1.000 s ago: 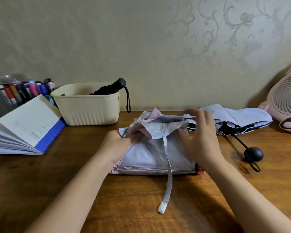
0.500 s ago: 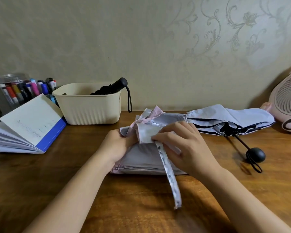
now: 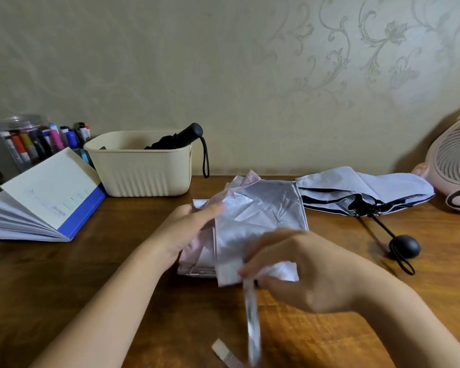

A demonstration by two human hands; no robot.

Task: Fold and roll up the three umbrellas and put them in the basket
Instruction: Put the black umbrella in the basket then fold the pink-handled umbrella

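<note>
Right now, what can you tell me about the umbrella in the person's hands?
The umbrella is a collapsed, flattish bundle of shiny silver-grey fabric with pale pink edges, lying on the wooden table. The left hand holds its left end. The right hand pinches its near edge by the strap, which dangles, blurred, toward the camera.

— What stands at the back of the frame?
— A pale beige wall (image 3: 170, 62), embossed at upper right with a scrolling floral pattern (image 3: 369, 49), under soft, even light.
— And the furniture?
— A brown wooden table (image 3: 64, 274), its far edge meeting that wall. At far right sits a pink desk fan (image 3: 454, 163) with a paw print on its base; at far left, a notebook (image 3: 45, 197) fanned open before a clear jar of markers (image 3: 29, 144).
</note>
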